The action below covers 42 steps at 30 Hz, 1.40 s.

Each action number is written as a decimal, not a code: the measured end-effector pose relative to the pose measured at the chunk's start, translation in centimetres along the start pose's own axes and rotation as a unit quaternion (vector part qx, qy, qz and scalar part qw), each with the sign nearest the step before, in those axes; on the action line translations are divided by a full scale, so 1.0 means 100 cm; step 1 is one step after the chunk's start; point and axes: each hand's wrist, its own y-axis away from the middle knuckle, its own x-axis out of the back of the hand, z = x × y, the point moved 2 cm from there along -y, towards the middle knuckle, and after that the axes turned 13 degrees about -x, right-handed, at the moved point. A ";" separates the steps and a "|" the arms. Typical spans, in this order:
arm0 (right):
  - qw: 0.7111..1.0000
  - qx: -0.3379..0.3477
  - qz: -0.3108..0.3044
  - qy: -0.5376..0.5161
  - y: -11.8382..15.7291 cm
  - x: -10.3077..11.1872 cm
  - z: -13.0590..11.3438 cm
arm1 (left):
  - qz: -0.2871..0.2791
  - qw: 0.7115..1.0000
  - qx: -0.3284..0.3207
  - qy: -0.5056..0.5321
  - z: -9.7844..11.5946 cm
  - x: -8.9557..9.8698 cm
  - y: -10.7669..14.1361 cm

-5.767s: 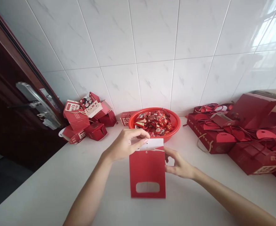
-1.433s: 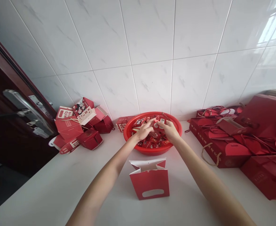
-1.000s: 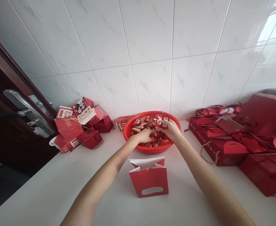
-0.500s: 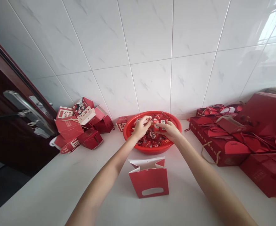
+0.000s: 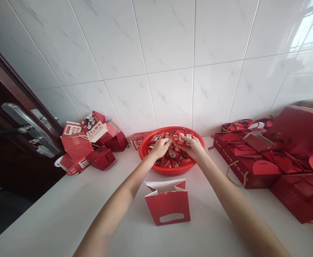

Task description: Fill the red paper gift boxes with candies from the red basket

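A red plastic basket (image 5: 170, 172) holds many red-wrapped candies (image 5: 173, 154) with printed characters. Over its middle, my right hand (image 5: 195, 147) grips several wrapped candies (image 5: 182, 139) between thumb and fingers. My left hand (image 5: 161, 148) is at the basket's left side, its fingers closed together close to those candies; what it pinches, if anything, is hidden. In front of the basket stands a red paper bag (image 5: 169, 207), upright with its white-lined top open and an oval cutout low on the front. Neither hand touches the bag.
Folded red gift boxes (image 5: 77, 147) are piled at the left by the door handle (image 5: 25, 121). On the right, larger red boxes (image 5: 249, 175) with rope handles are stacked. A small red box (image 5: 137, 140) sits behind the basket against the tiled wall (image 5: 169, 100).
My left hand has lowered slightly toward the candies, and its fingers have curled in. My right hand still holds its candies over the basket. The view has shifted slightly.
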 end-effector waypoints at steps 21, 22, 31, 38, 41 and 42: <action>0.997 0.022 0.056 -0.042 -0.001 0.002 -0.003 | -0.175 0.984 -0.024 -0.037 0.000 0.001 0.011; 0.997 0.024 0.056 -0.039 -0.002 0.002 -0.003 | -0.150 0.988 -0.022 -0.034 -0.002 0.003 0.011; 0.998 0.019 0.052 -0.024 -0.001 0.002 -0.002 | 0.089 0.990 0.059 0.093 -0.012 0.017 0.009; 0.999 0.005 0.047 -0.002 0.001 0.000 -0.003 | 0.101 0.983 0.079 0.131 -0.016 0.016 0.009; 0.999 0.002 0.042 -0.001 0.001 -0.001 -0.003 | 0.102 0.983 0.083 0.131 -0.015 0.015 0.008; 0.999 0.001 0.042 -0.003 0.001 -0.001 -0.004 | 0.104 0.982 0.086 0.132 -0.015 0.015 0.008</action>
